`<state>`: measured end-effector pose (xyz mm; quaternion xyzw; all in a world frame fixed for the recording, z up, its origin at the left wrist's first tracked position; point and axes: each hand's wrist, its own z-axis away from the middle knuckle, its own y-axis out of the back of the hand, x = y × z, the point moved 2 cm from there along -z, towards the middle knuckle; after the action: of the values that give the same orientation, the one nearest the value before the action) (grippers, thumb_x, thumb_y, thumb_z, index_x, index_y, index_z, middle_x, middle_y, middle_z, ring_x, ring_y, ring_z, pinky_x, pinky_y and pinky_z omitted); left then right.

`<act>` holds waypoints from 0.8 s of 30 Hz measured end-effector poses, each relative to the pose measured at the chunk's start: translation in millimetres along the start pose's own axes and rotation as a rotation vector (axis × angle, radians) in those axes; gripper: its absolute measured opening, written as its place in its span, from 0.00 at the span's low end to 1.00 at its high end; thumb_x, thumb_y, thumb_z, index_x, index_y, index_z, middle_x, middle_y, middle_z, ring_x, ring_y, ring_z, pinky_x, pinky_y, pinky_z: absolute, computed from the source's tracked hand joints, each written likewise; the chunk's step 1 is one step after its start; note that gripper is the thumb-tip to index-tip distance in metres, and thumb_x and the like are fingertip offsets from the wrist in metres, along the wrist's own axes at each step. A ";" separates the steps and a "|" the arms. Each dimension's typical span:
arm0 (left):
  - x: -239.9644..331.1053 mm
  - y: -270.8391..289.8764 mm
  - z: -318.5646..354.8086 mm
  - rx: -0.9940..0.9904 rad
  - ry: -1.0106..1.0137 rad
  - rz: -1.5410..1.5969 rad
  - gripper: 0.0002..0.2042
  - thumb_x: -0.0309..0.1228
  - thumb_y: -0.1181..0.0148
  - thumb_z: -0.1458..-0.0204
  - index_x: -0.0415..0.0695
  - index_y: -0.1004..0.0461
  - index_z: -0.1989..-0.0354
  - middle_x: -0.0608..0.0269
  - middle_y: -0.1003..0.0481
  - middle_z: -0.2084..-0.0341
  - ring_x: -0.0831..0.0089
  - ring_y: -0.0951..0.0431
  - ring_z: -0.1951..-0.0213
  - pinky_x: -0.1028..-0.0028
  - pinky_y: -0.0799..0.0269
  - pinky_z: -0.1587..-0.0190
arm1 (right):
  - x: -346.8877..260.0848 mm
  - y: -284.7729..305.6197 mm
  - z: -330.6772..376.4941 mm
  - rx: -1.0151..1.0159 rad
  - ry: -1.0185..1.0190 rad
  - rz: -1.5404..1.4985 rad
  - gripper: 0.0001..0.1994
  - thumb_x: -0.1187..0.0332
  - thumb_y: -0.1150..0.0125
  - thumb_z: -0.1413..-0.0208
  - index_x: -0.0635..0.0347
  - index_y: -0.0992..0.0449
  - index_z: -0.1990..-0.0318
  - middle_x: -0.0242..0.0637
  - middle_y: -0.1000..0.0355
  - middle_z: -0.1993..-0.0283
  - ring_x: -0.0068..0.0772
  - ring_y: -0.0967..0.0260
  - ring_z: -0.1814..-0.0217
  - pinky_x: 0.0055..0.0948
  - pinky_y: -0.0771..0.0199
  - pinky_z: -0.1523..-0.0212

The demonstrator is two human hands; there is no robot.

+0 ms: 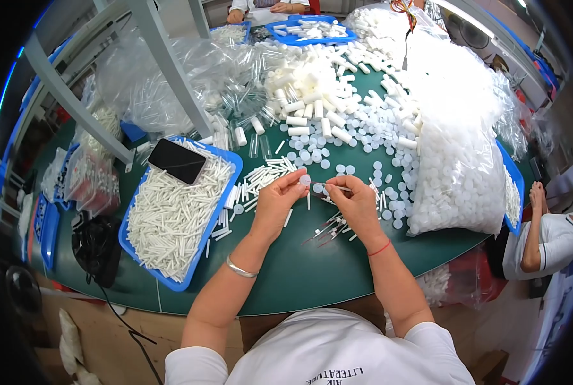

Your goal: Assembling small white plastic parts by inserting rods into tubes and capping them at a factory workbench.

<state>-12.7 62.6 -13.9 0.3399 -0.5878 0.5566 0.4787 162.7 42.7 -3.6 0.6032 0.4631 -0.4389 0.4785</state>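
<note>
My left hand (279, 200) pinches a small round translucent white cap (305, 180) between thumb and fingertips. Close beside it, my right hand (357, 204) is closed on a thin dark stick-like piece (328, 186) whose tip points toward the cap. The exact kind of this piece is too small to make out. Below the right hand lie several thin parts with red wires (328, 230) on the green table (286, 269). Loose short white sticks (270, 172) are scattered just beyond the left hand. More round caps (397, 206) lie to the right of the right hand.
A blue tray (236, 168) heaped with white sticks stands at left, a black phone (177, 161) on it. A big clear bag (456, 192) of caps fills the right. White cylinders (309, 109) pile up behind. Grey frame posts (171, 70) rise at left. Other people sit nearby.
</note>
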 end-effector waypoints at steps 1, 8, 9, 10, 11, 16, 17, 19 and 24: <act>-0.2 0.4 0.4 -0.005 -0.009 -0.026 0.17 0.21 0.43 0.45 0.33 0.29 0.47 0.57 0.25 0.55 0.76 0.24 0.57 0.78 0.26 0.52 | -0.4 0.6 0.1 0.000 -0.006 0.005 0.07 0.72 0.37 0.46 0.67 0.23 0.63 0.31 0.26 0.68 0.17 0.29 0.68 0.16 0.30 0.68; -2.2 2.6 2.2 -0.068 -0.007 -0.161 0.16 0.24 0.41 0.46 0.33 0.28 0.48 0.59 0.24 0.58 0.77 0.23 0.60 0.78 0.26 0.54 | 1.4 -0.3 -0.6 -0.036 0.149 0.132 0.05 0.74 0.36 0.49 0.65 0.22 0.65 0.34 0.28 0.70 0.23 0.29 0.72 0.21 0.30 0.70; -2.1 2.2 2.1 -0.083 0.051 -0.086 0.15 0.24 0.40 0.46 0.33 0.27 0.51 0.59 0.24 0.60 0.77 0.23 0.61 0.78 0.26 0.55 | 0.8 -0.5 -0.6 -0.035 0.149 0.133 0.05 0.74 0.36 0.49 0.65 0.22 0.65 0.34 0.28 0.70 0.23 0.29 0.72 0.21 0.30 0.70; -2.6 2.1 2.3 -0.096 0.108 -0.010 0.14 0.25 0.40 0.46 0.33 0.26 0.53 0.59 0.23 0.61 0.77 0.23 0.62 0.79 0.26 0.56 | -1.6 -2.2 -0.3 -0.058 0.217 0.166 0.05 0.74 0.35 0.49 0.64 0.22 0.66 0.35 0.28 0.70 0.25 0.30 0.72 0.23 0.31 0.71; -2.9 2.5 2.4 -0.095 0.107 -0.010 0.14 0.25 0.40 0.46 0.33 0.26 0.53 0.59 0.23 0.61 0.77 0.23 0.62 0.79 0.26 0.56 | -3.4 -3.7 0.1 -0.081 0.285 0.199 0.05 0.74 0.35 0.50 0.64 0.23 0.66 0.36 0.29 0.71 0.28 0.30 0.73 0.24 0.32 0.71; -6.9 2.0 3.5 -0.062 0.128 -0.043 0.11 0.25 0.37 0.48 0.34 0.24 0.58 0.60 0.23 0.67 0.77 0.22 0.66 0.79 0.25 0.60 | -3.5 -5.4 2.7 -0.059 0.347 0.246 0.04 0.74 0.35 0.50 0.64 0.23 0.67 0.37 0.28 0.71 0.31 0.30 0.73 0.26 0.32 0.71; -8.7 0.5 2.0 -0.072 0.069 -0.067 0.11 0.24 0.37 0.49 0.34 0.24 0.58 0.61 0.22 0.68 0.78 0.23 0.68 0.80 0.26 0.61 | -2.5 -5.6 3.2 -0.047 0.278 0.192 0.04 0.74 0.35 0.50 0.64 0.23 0.68 0.37 0.28 0.71 0.31 0.30 0.73 0.26 0.31 0.71; -7.3 -5.2 6.4 -0.051 -0.043 -0.209 0.10 0.23 0.36 0.51 0.36 0.23 0.60 0.63 0.22 0.69 0.79 0.24 0.69 0.82 0.28 0.64 | 1.1 -2.2 0.8 -0.062 0.240 0.161 0.05 0.73 0.36 0.50 0.65 0.23 0.68 0.36 0.27 0.73 0.26 0.31 0.74 0.24 0.32 0.72; 3.6 -13.7 6.5 -0.048 -0.341 -0.503 0.09 0.24 0.34 0.53 0.38 0.22 0.63 0.62 0.23 0.71 0.78 0.23 0.69 0.80 0.28 0.64 | 6.9 4.1 -4.2 -0.168 -0.148 -0.075 0.08 0.70 0.37 0.47 0.67 0.22 0.68 0.32 0.25 0.73 0.18 0.32 0.73 0.19 0.33 0.71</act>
<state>-2.3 54.7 -5.5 0.5519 -0.5703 0.3414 0.5036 168.3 47.3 -8.9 0.5090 0.4839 -0.4595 0.5436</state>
